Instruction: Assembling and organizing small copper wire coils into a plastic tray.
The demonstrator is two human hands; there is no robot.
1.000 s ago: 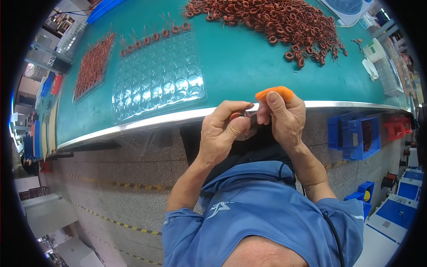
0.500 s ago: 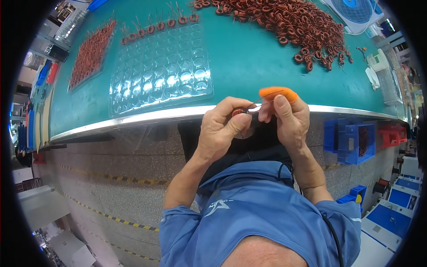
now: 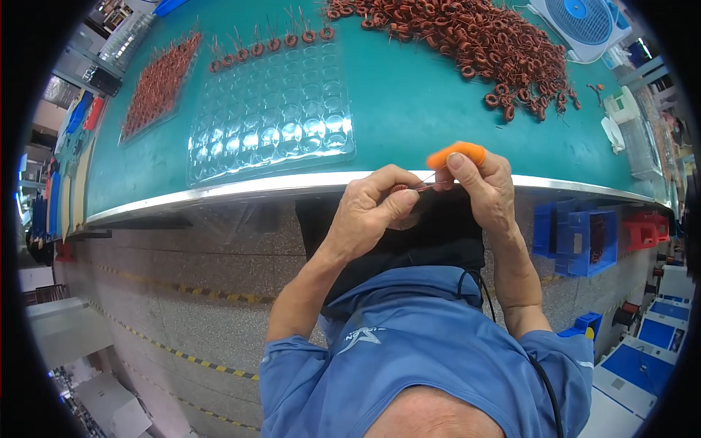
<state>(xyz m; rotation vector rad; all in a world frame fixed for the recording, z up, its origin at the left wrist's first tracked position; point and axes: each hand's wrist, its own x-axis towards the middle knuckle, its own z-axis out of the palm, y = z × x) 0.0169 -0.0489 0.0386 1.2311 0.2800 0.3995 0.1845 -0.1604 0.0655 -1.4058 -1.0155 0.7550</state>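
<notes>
A small copper-wound ring coil (image 3: 399, 188) sits pinched between the thumb and fingers of my left hand (image 3: 369, 209), just in front of the table's metal edge. Thin wire leads (image 3: 426, 184) run from it toward my right hand (image 3: 488, 188), whose thumb and fingers close on them. An orange finger cover (image 3: 458, 154) is on that hand's index finger. Beyond my left hand lies a clear plastic tray (image 3: 274, 120) with round pockets. Along its far row stand several similar coils (image 3: 290, 39), leads upward.
A large heap of coils (image 3: 482, 47) covers the far right of the green table (image 3: 409, 109). At the left stands a densely filled coil tray (image 3: 161, 87). A fan (image 3: 579, 22) is at the back right. Blue bins (image 3: 584, 244) and red bins (image 3: 644, 230) sit below the table's right side.
My right thumb and fingers have come closer together on the leads. The coil has turned and is now more hidden by my left fingers. The whole view has shifted slightly.
</notes>
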